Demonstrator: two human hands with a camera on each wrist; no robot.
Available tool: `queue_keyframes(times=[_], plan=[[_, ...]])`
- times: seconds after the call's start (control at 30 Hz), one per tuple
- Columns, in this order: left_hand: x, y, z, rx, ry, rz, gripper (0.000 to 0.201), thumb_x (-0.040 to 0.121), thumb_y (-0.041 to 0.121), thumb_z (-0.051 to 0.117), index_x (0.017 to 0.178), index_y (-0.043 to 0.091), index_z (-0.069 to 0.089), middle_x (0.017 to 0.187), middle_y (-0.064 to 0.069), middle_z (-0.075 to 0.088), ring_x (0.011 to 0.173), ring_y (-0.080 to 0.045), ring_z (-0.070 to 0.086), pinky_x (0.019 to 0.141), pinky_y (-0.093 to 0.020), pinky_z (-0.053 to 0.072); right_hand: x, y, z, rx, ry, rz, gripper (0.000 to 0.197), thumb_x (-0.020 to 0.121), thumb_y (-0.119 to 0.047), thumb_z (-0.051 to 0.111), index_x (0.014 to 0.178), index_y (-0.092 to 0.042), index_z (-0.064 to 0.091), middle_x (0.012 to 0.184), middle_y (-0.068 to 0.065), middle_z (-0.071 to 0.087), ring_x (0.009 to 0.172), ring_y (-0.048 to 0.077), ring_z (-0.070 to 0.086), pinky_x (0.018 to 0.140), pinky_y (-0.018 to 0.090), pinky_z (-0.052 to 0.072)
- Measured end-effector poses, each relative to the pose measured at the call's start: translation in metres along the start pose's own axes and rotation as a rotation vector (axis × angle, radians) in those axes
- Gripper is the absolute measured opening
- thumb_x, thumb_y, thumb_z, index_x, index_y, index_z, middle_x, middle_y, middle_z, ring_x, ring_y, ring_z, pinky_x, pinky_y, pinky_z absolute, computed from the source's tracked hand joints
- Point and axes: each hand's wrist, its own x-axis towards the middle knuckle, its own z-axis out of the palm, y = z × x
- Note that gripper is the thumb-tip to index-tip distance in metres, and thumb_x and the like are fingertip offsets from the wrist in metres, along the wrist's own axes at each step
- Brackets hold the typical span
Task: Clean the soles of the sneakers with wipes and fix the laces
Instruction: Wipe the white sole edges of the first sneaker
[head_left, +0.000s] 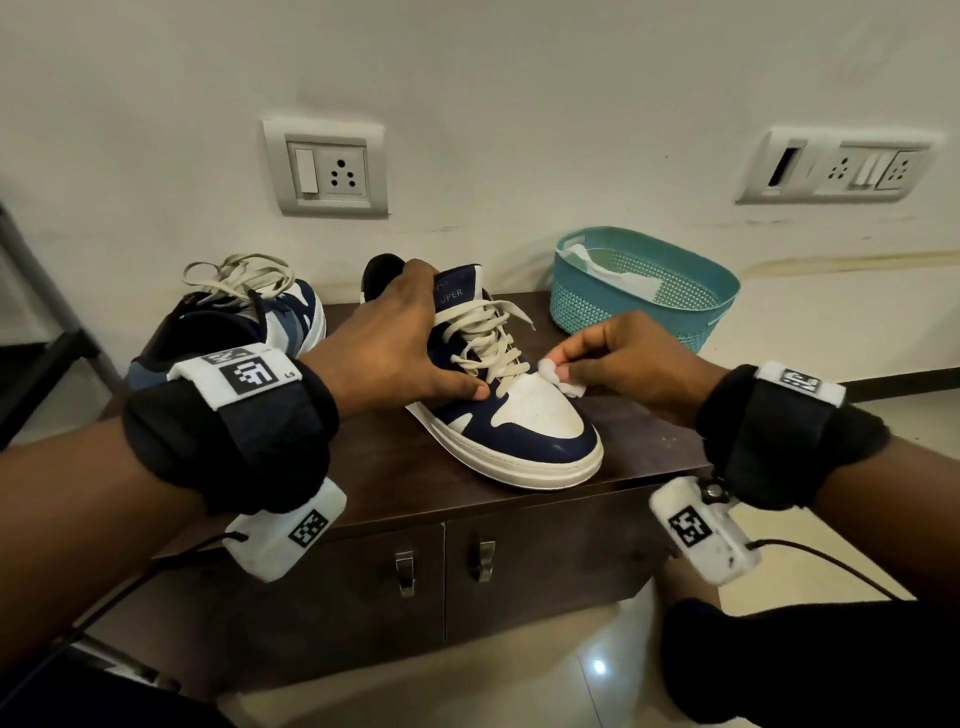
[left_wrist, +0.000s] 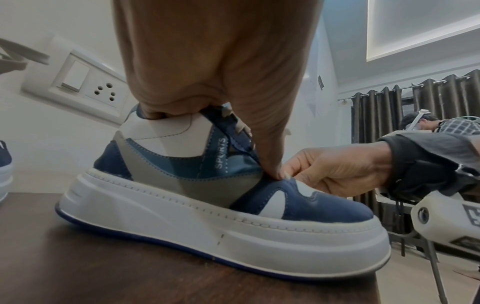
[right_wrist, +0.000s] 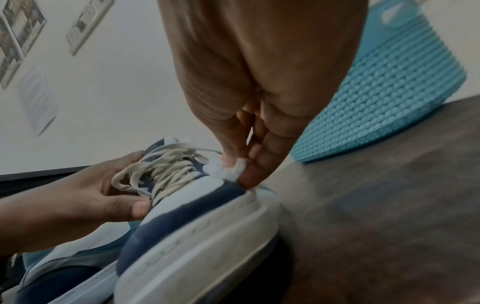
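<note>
Left hand (head_left: 400, 338) grips the near sneaker (head_left: 498, 395) at its collar and laces, steadying it upright on the counter (head_left: 395, 467). Right hand (head_left: 639, 364) pinches a white wipe (head_left: 563, 375) against the toe's side.

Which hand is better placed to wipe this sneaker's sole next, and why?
Probably the right hand: it already pinches the wipe at the toe, while the left hand grips the sneaker.

Head view: even, soft indoor light; small glare spot on floor tile (head_left: 599, 666); edges bowed by wide lens. Left wrist view: bright ceiling panel (left_wrist: 426, 30), sharp. Right wrist view: dim, motion-blurred, basket (right_wrist: 384, 98) soft.
</note>
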Motion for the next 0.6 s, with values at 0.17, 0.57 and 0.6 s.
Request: queue_keyframes(times=[0.17,0.57,0.6], plan=[[0.002,-0.001,0.000,0.005,-0.002,0.012,0.087,0.061,0.055,0.091,0.114,0.019,0.032,0.113,0.000,0.051,0.097,-0.019,0.057,0.076,-0.031,0.042,-0.029,0.008,-0.019,-0.031,-0.089,0.111,0.016,0.084,0.008,0.071,0.093,-0.003,0.078,0.086,0.016,0.077,0.072,0.017,0.069,0.069,0.022,0.060],[0.000,0.002,-0.001,-0.030,-0.009,0.007,0.087,0.062,0.049,0.093,0.117,0.017,0.034,0.115,0.001,0.052,0.101,-0.018,0.058,0.082,-0.034,0.047,-0.004,-0.001,0.013,0.060,0.132,-0.014,0.011,0.086,0.003,0.071,0.090,-0.006,0.077,0.087,0.014,0.077,0.075,0.018,0.070,0.079,0.031,0.062],[0.001,0.002,-0.001,-0.030,-0.008,0.007,0.087,0.062,0.050,0.093,0.117,0.018,0.034,0.115,0.002,0.052,0.101,-0.018,0.058,0.083,-0.034,0.048,-0.003,-0.001,0.015,0.060,0.144,-0.024,0.009,0.086,0.001,0.072,0.091,-0.005,0.077,0.089,0.015,0.077,0.077,0.018,0.070,0.080,0.032,0.062]])
